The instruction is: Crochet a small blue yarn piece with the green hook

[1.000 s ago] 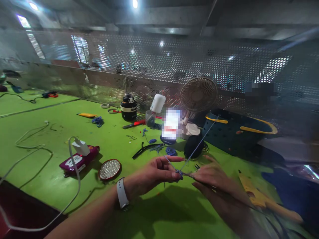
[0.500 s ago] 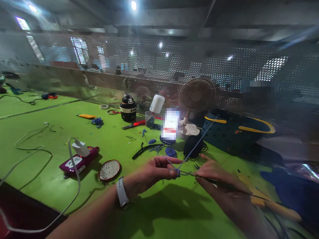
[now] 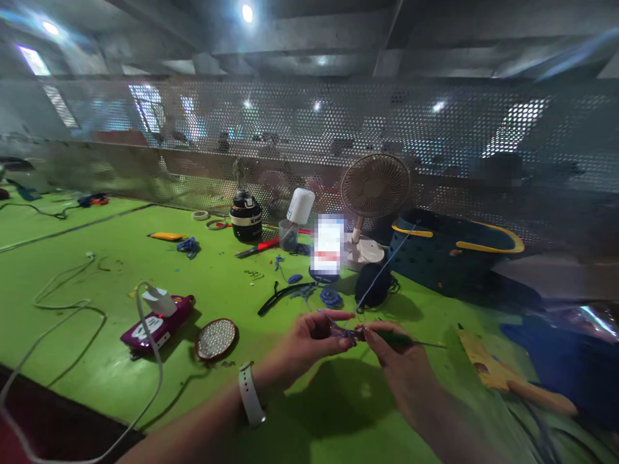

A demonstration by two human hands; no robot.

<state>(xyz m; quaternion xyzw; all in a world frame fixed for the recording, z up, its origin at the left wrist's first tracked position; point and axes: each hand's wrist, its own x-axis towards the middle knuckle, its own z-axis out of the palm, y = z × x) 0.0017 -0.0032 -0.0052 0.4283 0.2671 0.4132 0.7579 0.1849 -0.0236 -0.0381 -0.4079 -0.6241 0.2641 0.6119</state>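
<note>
Pinched in my left hand (image 3: 314, 338) is a small piece of blue-purple crochet work (image 3: 344, 334), partly hidden by the fingers. My right hand (image 3: 399, 354) grips a crochet hook (image 3: 428, 343), its thin shaft sticking out to the right; the hook's tip cannot be made out. The right fingertips meet the edge of the work. From there a blue strand of yarn (image 3: 382, 269) slants up into the dark basket (image 3: 435, 261). Just beyond my hands lie a dark yarn ball (image 3: 373, 285) and a blue crocheted piece (image 3: 331, 297).
Behind stand a phone (image 3: 327, 245) with a blurred screen, a fan (image 3: 375, 187) and a black bottle (image 3: 245, 218). Left are a purple power strip (image 3: 157, 325) with a white cable and a round studded disc (image 3: 216, 339). A yellow tool (image 3: 483, 364) lies right.
My right hand has moved left, up against the work in my left hand. The hook has turned to lie flatter. The whole view has shifted slightly.
</note>
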